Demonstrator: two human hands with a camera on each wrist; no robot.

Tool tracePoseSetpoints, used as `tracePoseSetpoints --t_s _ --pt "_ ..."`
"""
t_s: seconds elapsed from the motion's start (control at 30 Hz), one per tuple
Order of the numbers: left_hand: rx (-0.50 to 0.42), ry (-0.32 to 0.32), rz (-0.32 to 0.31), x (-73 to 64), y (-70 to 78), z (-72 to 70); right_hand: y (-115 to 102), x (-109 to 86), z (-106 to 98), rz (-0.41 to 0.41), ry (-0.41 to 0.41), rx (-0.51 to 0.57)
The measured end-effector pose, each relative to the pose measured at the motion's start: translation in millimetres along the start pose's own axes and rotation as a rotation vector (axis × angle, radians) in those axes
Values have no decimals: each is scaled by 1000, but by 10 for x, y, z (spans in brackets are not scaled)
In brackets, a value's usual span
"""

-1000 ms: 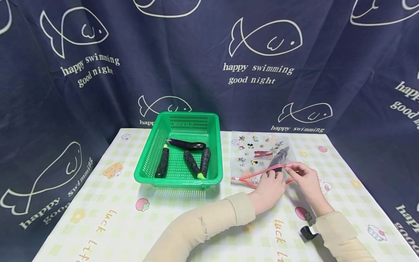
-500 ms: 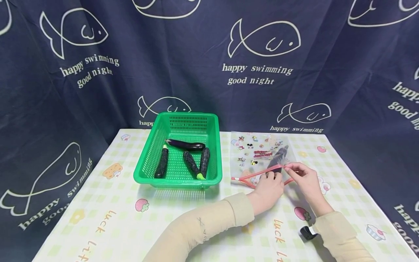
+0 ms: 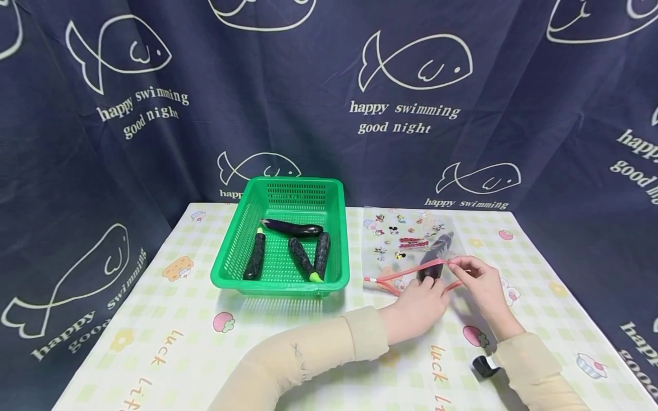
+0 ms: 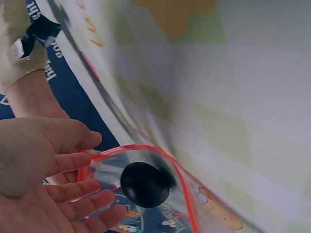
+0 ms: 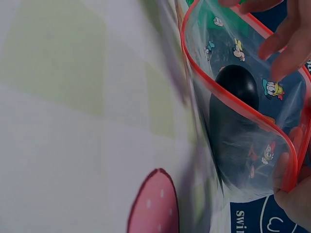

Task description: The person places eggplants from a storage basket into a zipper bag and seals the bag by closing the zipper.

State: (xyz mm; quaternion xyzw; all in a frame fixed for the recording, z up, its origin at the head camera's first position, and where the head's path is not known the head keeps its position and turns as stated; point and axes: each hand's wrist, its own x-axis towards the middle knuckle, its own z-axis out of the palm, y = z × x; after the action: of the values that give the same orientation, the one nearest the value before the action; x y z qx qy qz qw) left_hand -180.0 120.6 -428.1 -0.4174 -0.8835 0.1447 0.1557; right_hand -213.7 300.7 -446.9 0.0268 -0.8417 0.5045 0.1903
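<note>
A dark purple eggplant [image 3: 430, 271] lies in a clear zip bag [image 3: 382, 228] with cartoon prints and a red zip edge, its rounded end at the open mouth. My left hand [image 3: 418, 308] is just in front of that mouth; in the left wrist view the fingers of the left hand [image 4: 63, 179] are spread, apart from the eggplant [image 4: 144, 184]. My right hand [image 3: 478, 279] pinches the red edge at the bag's right side. From the right wrist, the right thumb [image 5: 294, 206] shows against the red edge, which is held up over the eggplant [image 5: 238, 87].
Left of the bag stands a green plastic basket [image 3: 280, 283] holding one eggplant [image 3: 293, 228] and three dark, bumpy vegetables [image 3: 254, 257] with pale green ends. A black wrist device [image 3: 484, 366] hangs at the right sleeve. The patterned tablecloth [image 3: 175, 319] ends before a navy fish-print curtain [image 3: 308, 85].
My left hand has drawn back slightly from the eggplant toward the near side, uncovering more of its end. The right hand keeps its pinch on the bag edge.
</note>
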Motion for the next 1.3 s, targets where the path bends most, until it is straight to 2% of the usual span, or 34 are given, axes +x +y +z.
tracePoseSetpoints --t_s 0.27,0.57,0.87,1.17,1.3 --pt "-61 -32 22 -106 -149 -197 -27 -13 -11 3 -1 -13" --pt "-53 23 63 -194 -363 -411 -21 1 -7 0 -4 10" --pt "-99 68 52 -274 -606 -598 20 -14 -4 -2 -6 3" --pt "-247 -43 29 -336 -968 -735 9 -3 -54 22 -12 27" --pt "-266 -39 22 -351 -1156 -808 -117 -13 -80 8 -5 27"
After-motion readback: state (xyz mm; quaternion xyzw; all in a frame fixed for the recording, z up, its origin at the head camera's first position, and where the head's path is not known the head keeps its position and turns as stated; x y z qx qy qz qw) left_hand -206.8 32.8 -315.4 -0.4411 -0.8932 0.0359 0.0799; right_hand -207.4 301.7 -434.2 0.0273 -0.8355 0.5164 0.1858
